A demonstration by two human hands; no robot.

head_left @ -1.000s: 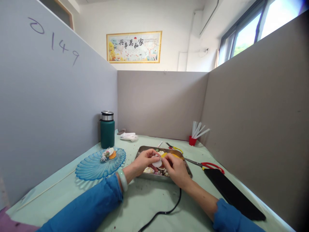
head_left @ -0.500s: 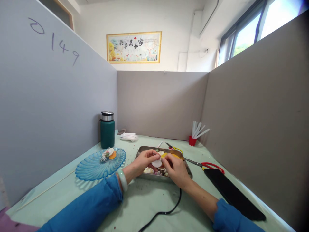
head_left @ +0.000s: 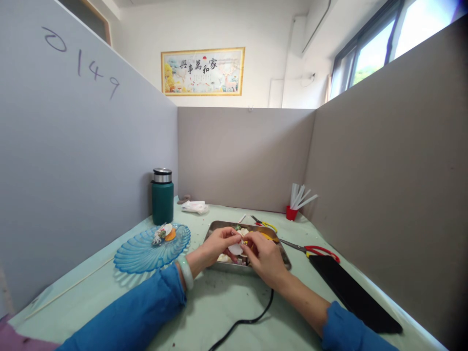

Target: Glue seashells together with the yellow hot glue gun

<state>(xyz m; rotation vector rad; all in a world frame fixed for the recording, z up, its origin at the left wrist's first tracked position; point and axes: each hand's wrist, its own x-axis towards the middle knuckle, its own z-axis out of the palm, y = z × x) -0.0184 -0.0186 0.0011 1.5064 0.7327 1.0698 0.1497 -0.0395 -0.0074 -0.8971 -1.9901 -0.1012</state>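
Note:
Above the metal tray (head_left: 219, 266), my left hand (head_left: 220, 242) pinches a white, rounded flat piece (head_left: 236, 249) that looks like a shell or a disc. My right hand (head_left: 266, 257) is closed at the same piece, its thumb and fingertips meeting near the upper right edge. Whatever small thing sits between the right fingertips is too small to make out. Inside the tray lie pale, orange and yellow pieces, partly covered by both hands. A pale bangle (head_left: 185, 273) circles my left wrist.
On the left, a blue scalloped plate (head_left: 135, 256) holds a small cluster of pieces; a green bottle (head_left: 163, 202) stands behind it. To the right lie red-handled scissors (head_left: 321, 252) and a long black slab (head_left: 356, 295). Yellow-handled pliers (head_left: 268, 225), a red cup (head_left: 291, 213) and a black cable (head_left: 252, 321) are about.
My right hand has shifted slightly left, its fingertips now closer to my left fingers. The white piece has moved a little left. A yellow bit by the right fingertips no longer shows.

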